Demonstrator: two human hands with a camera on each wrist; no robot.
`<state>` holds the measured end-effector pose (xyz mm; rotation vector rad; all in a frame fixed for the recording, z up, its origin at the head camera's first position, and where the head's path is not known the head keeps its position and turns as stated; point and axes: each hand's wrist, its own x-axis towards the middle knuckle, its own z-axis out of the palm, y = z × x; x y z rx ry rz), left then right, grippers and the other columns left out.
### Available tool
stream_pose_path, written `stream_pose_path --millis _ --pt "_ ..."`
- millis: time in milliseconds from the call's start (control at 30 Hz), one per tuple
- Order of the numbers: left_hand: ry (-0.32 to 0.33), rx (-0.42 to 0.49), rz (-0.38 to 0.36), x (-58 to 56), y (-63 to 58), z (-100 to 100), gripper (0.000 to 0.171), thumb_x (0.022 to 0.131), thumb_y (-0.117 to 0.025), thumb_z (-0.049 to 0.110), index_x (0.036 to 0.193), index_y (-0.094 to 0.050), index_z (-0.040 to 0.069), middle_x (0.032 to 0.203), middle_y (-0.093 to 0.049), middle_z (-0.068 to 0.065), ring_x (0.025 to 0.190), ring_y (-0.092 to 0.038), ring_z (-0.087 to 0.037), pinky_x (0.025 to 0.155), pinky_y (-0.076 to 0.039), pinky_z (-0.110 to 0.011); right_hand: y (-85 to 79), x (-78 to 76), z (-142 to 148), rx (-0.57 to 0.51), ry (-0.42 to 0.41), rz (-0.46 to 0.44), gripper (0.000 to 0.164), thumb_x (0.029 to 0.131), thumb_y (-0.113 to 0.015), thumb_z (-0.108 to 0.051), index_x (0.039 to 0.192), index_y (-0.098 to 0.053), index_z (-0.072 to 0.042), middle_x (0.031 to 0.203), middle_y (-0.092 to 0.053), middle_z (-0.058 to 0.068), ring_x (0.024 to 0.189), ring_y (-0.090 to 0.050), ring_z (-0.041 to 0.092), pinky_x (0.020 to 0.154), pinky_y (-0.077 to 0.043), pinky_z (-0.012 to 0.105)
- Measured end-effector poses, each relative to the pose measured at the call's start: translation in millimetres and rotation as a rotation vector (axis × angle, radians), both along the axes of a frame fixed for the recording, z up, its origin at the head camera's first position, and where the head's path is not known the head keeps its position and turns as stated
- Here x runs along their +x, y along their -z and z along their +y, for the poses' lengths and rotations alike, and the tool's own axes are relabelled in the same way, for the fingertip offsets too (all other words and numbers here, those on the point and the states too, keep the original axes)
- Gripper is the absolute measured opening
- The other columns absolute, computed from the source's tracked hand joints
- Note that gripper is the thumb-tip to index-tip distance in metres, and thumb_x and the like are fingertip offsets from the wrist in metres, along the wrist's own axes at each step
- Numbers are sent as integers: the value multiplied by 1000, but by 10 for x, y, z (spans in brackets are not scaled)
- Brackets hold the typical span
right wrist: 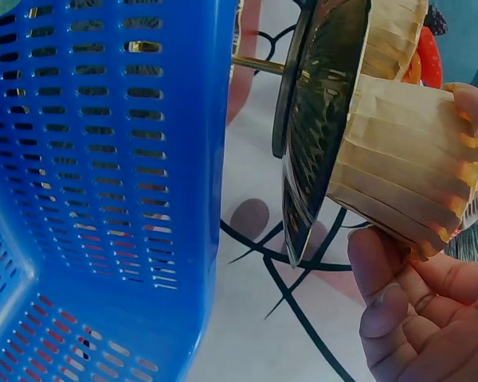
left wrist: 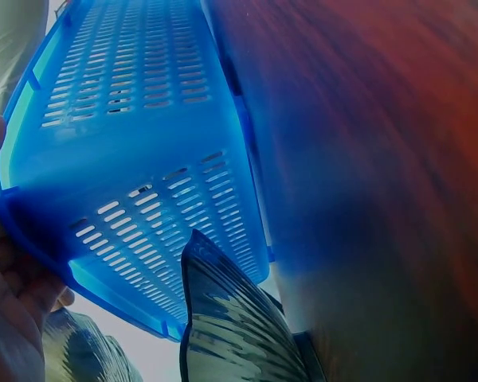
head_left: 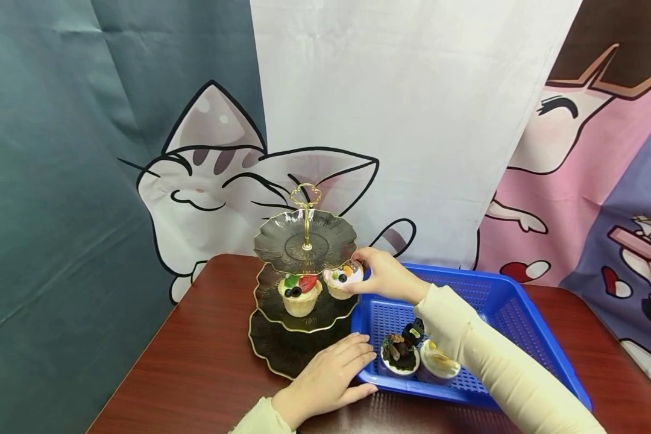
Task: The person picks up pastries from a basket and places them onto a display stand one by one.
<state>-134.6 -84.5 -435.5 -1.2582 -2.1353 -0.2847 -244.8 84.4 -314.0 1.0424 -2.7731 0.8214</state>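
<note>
My right hand [head_left: 387, 277] pinches a fruit-topped cupcake [head_left: 339, 280] between thumb and fingers at the right side of the middle tier. In the right wrist view, the pleated cup [right wrist: 406, 163] has its base against the dark plate [right wrist: 327, 95]. A second fruit cupcake [head_left: 299, 301] sits beside it on the tier. The three-tier stand [head_left: 273, 241] has black, gold-edged plates and a gold handle. My left hand [head_left: 328, 374] rests with extended fingers at the near left corner of the blue basket [head_left: 542, 343], touching its rim.
Inside the basket stand a chocolate-topped cupcake [head_left: 398, 358] and a pale cream-topped one [head_left: 438, 361]. The stand's lowest plate [head_left: 282, 343] lies close beside the basket's left wall. A printed cloth [head_left: 412, 120] hangs behind the reddish-brown table [head_left: 184, 355].
</note>
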Motion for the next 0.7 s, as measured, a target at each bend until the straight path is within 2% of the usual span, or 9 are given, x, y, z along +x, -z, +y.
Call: stream_pose_path --millis 100,200,467,700 --pt "-7 0 -28 10 -6 3 42 88 -64 45 113 -67 11 117 -66 1 126 -54 -15 117 -34 -26 23 4 -13 -4 -3 -9 49 74 -78 -38 107 -62 -5 92 -66 2 76 -58 12 66 -49 22" --pt "-10 -2 -24 13 -8 5 42 87 -66 45 113 -67 12 117 -66 1 126 -54 -15 117 -34 -26 47 11 -23 1 -1 -10 48 74 -79 -38 106 -62 -7 93 -65 1 77 -57 11 66 -48 21" --pt "-6 -2 -36 12 -8 6 42 86 -67 44 112 -67 11 117 -66 1 126 -54 -15 117 -35 -27 87 20 -44 8 -19 28 49 73 -79 -37 105 -63 -4 94 -65 4 79 -57 12 66 -48 21" --pt "-15 -6 -41 15 -8 6 43 85 -68 44 113 -67 11 117 -66 1 126 -54 -14 117 -35 -26 112 18 -68 8 -22 -3 47 74 -79 -37 105 -62 -7 93 -64 2 78 -54 9 65 -47 20"
